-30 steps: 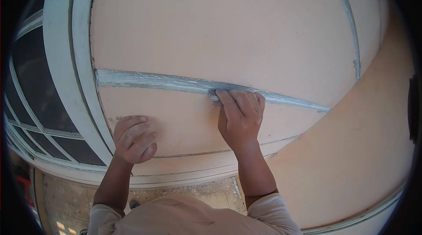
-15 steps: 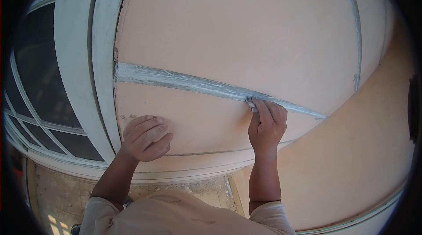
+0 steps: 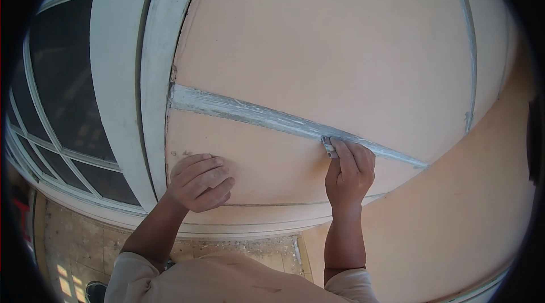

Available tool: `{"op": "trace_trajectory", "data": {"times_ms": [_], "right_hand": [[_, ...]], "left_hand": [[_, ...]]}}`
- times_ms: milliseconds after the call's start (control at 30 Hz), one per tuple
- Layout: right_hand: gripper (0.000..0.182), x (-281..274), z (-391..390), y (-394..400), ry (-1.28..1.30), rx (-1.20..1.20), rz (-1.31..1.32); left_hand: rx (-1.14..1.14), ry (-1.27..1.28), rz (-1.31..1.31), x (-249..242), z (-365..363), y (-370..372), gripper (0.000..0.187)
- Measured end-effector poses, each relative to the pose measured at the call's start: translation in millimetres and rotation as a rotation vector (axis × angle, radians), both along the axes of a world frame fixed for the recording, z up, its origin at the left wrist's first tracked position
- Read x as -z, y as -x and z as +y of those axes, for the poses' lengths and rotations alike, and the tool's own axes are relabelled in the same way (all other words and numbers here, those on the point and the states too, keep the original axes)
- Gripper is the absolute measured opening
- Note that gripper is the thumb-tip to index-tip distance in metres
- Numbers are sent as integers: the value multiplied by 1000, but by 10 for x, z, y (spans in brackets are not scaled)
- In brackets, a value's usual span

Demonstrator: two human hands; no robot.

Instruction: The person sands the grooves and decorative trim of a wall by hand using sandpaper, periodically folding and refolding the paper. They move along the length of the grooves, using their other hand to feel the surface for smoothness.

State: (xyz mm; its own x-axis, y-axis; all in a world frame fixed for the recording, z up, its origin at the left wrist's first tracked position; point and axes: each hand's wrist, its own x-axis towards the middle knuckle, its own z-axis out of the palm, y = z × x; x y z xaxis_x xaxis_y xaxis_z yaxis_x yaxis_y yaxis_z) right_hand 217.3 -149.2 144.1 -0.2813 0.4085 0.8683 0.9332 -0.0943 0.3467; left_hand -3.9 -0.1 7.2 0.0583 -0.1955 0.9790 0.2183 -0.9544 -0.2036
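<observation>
My right hand [image 3: 350, 168] is closed around a small folded grey piece of sandpaper [image 3: 328, 147], pressed against the lower edge of a grey-white wooden rail [image 3: 238, 111]. The rail's surface is scuffed and streaky, and it slants across a pale peach wall panel [image 3: 329, 42]. My left hand [image 3: 200, 182] is closed in a loose curl against the panel below the rail's left end. Nothing shows between its fingers, though the palm faces away from me.
White-framed windows [image 3: 65, 79] with dark panes stand at left, beside a white upright post [image 3: 122, 76]. Another grey strip [image 3: 468, 47] runs down the panel's right side. Below lies a dusty tiled floor [image 3: 76, 246] with pale debris. A peach wall [image 3: 426, 229] extends at right.
My view has shifted, so the panel and rail appear farther right and the rail slightly lower. The sandpaper has moved slightly left along the rail. My left hand stays curled at the panel.
</observation>
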Motion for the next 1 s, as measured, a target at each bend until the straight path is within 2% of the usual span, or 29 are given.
{"op": "trace_trajectory", "data": {"times_ms": [67, 267, 367, 500, 567, 700, 867, 1000], "right_hand": [[28, 67, 5, 87, -9, 43, 21], [28, -81, 487, 918, 115, -165, -60], [25, -85, 511, 1005, 135, -154, -107], [26, 4, 363, 672, 75, -167, -92], [28, 16, 302, 583, 25, -86, -4], [28, 29, 435, 806, 25, -75, -25], [32, -83, 847, 1331, 75, -292, -190], [34, -131, 784, 1416, 159, -311, -122]], "left_hand": [[-8, -1, 19, 3, -1, -8, 13], [22, 17, 24, -27, -9, 20, 16], [40, 15, 39, -46, -4, 48, 19], [90, 23, 32, -45, 18, 48, 19], [87, 18, 21, -46, 26, 32, 18], [92, 19, 31, -40, 5, 7, 15], [118, 13, 0, -48, 24, 20, 14], [134, 22, -47, -68, 26, 19, 12]]}}
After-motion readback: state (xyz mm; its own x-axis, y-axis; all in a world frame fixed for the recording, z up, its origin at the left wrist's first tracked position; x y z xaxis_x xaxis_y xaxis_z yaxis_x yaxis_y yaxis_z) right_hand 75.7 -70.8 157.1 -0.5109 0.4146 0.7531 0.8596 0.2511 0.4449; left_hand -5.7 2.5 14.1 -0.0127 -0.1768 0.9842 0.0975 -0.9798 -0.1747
